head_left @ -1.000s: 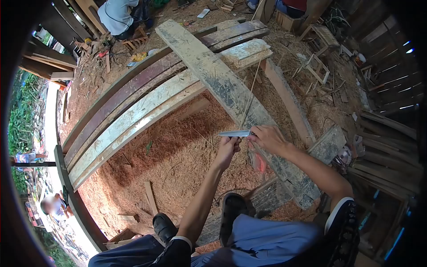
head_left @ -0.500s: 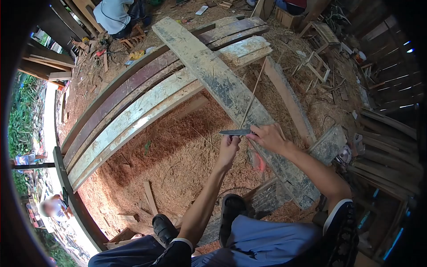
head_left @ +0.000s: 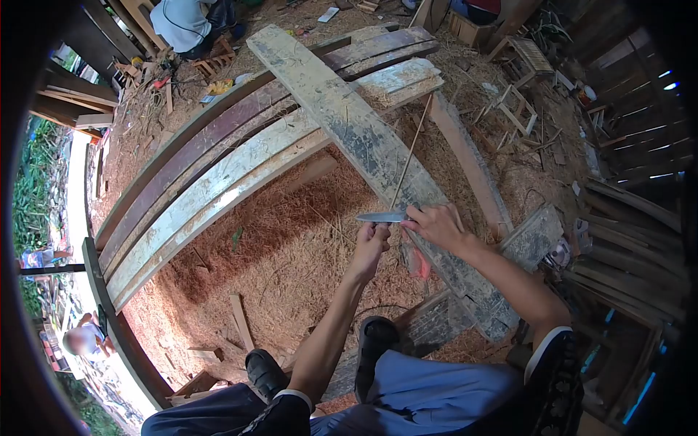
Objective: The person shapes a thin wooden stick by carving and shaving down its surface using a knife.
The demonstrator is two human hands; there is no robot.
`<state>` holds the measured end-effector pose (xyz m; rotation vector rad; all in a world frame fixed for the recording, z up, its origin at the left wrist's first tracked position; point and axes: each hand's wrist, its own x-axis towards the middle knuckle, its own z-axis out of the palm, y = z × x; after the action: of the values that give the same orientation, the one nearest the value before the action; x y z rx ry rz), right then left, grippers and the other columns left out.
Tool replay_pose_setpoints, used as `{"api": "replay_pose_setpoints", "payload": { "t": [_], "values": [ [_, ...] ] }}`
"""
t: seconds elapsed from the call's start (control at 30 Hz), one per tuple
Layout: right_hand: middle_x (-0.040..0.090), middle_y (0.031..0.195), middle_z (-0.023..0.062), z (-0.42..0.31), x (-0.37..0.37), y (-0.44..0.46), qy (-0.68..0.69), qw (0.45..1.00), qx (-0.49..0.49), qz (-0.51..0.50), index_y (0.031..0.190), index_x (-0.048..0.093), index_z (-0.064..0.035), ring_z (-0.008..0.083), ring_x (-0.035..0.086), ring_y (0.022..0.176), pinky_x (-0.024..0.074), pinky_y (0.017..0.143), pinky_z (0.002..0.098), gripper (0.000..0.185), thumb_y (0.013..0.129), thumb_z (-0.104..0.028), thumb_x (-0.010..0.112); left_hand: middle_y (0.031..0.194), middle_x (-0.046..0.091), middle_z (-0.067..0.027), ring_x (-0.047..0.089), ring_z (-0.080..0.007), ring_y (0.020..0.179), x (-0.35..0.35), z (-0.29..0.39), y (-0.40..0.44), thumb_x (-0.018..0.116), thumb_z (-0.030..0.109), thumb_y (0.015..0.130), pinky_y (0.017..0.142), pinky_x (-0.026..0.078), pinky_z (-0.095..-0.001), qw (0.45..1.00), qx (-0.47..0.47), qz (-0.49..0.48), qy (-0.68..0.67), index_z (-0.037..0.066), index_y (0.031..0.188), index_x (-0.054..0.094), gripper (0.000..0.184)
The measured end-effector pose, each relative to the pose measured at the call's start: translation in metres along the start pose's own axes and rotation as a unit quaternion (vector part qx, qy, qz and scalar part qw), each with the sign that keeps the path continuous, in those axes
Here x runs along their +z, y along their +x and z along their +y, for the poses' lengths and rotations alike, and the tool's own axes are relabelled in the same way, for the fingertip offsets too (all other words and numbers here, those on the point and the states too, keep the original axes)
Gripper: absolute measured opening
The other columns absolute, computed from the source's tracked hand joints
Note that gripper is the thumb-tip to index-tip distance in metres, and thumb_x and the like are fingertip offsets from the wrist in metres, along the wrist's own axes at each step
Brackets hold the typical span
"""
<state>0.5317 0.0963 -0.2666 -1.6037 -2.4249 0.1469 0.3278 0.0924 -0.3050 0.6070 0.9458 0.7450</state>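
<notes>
My right hand (head_left: 438, 227) is closed round the handle of a knife (head_left: 382, 217), whose blade points left. A thin wooden stick (head_left: 411, 154) slants from the upper right down to the blade and crosses it. Just under the blade, the fingers of my left hand (head_left: 371, 247) are closed on the stick's lower end, which is mostly hidden in them. Behind both hands lies a long, worn plank (head_left: 356, 134) with dark stains, and my right hand is over its near part.
Several long boards, one a pale board (head_left: 218, 182), lie under the plank's far end. Wood shavings (head_left: 291, 247) cover the ground. A small wooden frame (head_left: 518, 109) lies at the right. Another person (head_left: 182, 25) sits at the upper left, and one more (head_left: 86, 340) is outside.
The blade has turned slightly and now looks brighter and flatter to me. Both hands keep nearly the same place by the stick. The whole view has shifted a little.
</notes>
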Motion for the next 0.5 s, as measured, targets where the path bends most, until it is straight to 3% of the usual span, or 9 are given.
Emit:
{"api": "replay_pose_setpoints", "payload": {
  "t": [0.13,0.23,0.43,0.5],
  "values": [
    [0.062,0.059,0.0088,-0.003,0.001,0.001,-0.006,0.999,0.013,0.031,0.084,0.056,-0.015,0.0285,0.065,0.052,0.0492,0.043,0.0404,0.032,0.092,-0.045,0.061,0.08,0.049,0.0025,0.043,-0.0056,0.068,-0.002,-0.004,-0.011,0.052,0.022,0.104,0.057,0.037,-0.0231,0.998,0.036,0.013,0.046,0.006,0.102,0.053,0.016],
    [0.062,0.06,0.0082,-0.004,0.005,-0.001,-0.014,0.999,0.006,0.043,0.083,0.057,-0.0142,0.0275,0.065,0.052,0.0496,0.044,0.0398,0.03,0.091,-0.043,0.063,0.079,0.049,0.0031,0.039,-0.0045,0.065,0.003,-0.009,-0.011,0.051,0.022,0.104,0.056,0.033,-0.0209,0.988,0.082,0.048,0.126,0.006,0.103,0.053,0.016],
    [0.062,0.061,0.0093,-0.011,0.002,-0.004,-0.012,0.999,0.016,0.05,0.083,0.06,-0.0119,0.0279,0.065,0.053,0.0491,0.045,0.0398,0.029,0.091,-0.039,0.065,0.078,0.051,0.0033,0.046,-0.0056,0.067,-0.012,-0.014,0.002,0.05,0.019,0.104,0.06,0.039,-0.0211,0.996,-0.013,-0.078,-0.035,0.005,0.104,0.056,0.015],
    [0.062,0.061,0.0094,-0.012,0.003,-0.005,-0.007,0.999,0.02,0.049,0.082,0.06,-0.0117,0.0283,0.065,0.053,0.0485,0.045,0.0397,0.03,0.09,-0.04,0.065,0.077,0.051,0.0035,0.048,-0.0056,0.067,-0.012,-0.011,0.005,0.051,0.019,0.104,0.061,0.041,-0.0212,0.995,-0.033,-0.079,-0.056,0.006,0.105,0.056,0.014]
  ]
}}
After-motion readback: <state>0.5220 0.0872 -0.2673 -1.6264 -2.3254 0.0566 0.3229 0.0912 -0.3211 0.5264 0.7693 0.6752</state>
